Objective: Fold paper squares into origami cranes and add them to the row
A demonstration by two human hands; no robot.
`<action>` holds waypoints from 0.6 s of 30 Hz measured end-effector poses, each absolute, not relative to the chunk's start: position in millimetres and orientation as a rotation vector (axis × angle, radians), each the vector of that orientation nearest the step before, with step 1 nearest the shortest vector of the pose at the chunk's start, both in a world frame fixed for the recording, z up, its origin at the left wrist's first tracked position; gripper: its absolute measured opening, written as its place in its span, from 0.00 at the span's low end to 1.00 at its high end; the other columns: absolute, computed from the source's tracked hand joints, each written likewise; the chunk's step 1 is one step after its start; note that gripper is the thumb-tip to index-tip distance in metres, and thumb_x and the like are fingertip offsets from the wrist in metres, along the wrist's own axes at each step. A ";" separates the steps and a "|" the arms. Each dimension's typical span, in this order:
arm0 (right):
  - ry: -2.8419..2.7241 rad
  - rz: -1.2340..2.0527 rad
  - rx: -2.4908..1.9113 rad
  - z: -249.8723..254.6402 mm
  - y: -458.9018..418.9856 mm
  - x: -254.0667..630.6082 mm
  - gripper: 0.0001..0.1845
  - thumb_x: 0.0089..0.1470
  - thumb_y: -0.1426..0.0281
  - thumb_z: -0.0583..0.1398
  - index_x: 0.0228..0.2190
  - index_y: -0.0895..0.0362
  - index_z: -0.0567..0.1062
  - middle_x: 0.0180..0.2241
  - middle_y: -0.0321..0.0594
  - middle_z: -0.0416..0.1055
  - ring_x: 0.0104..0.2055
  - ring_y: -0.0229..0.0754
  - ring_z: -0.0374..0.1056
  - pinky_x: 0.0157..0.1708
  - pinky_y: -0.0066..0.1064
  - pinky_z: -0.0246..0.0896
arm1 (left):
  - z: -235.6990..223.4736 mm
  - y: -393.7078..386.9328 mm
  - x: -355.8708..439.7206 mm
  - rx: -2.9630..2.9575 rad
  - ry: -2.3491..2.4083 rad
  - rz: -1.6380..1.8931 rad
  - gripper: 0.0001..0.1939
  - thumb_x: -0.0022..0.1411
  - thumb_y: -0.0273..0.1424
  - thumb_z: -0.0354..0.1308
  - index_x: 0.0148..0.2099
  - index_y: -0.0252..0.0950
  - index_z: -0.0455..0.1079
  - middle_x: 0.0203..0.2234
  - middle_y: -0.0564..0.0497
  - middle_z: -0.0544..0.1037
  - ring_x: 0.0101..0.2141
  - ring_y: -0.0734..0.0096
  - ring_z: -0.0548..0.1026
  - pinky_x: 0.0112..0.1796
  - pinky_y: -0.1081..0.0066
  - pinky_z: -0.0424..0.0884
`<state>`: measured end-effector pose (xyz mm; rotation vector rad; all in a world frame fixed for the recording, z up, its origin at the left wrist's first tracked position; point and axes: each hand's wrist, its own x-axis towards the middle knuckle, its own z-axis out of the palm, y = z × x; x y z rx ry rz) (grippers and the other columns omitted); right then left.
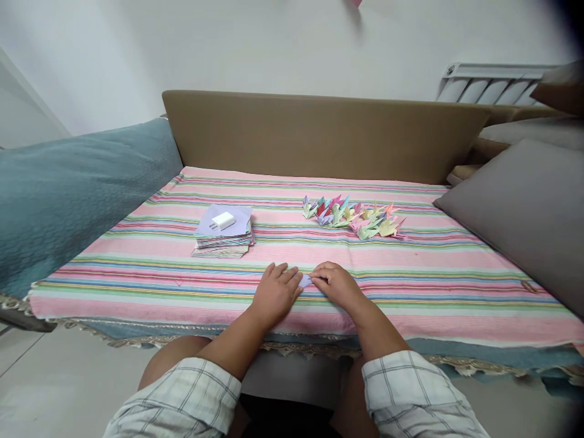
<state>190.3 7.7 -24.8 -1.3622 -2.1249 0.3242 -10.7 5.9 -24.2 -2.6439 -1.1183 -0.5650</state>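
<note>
A small folded piece of lilac paper point(305, 281) lies on the striped cloth between my hands, partly hidden by them. My left hand point(277, 291) rests flat beside it, fingers spread, with its near edge on the paper's left end. My right hand point(335, 285) pinches the paper's right end between thumb and fingers. Beyond my hands sits a cluster of several folded paper cranes point(353, 217) in pink, yellow, green, purple and red. To the left stands a stack of coloured square paper point(223, 240), a lilac sheet on top.
A white plug adapter point(223, 220) lies on the paper stack. The striped cloth point(150, 255) covers the seat, with a brown backrest point(310, 137) behind. A teal armrest point(86, 188) borders the left, a grey cushion point(529, 207) the right. A brown loop point(530, 286) lies near the cushion.
</note>
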 end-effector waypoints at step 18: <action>-1.994 0.505 -1.424 -24.5 4.4 204.5 0.11 0.50 0.73 0.60 0.37 0.54 0.78 0.39 0.41 0.74 0.43 0.43 0.69 0.46 0.37 0.62 | -22.8 -1.3 -25.9 -2.787 -0.885 -0.343 0.31 0.61 0.51 0.46 0.61 0.41 0.58 0.58 0.45 0.65 0.58 0.56 0.59 0.59 0.46 0.36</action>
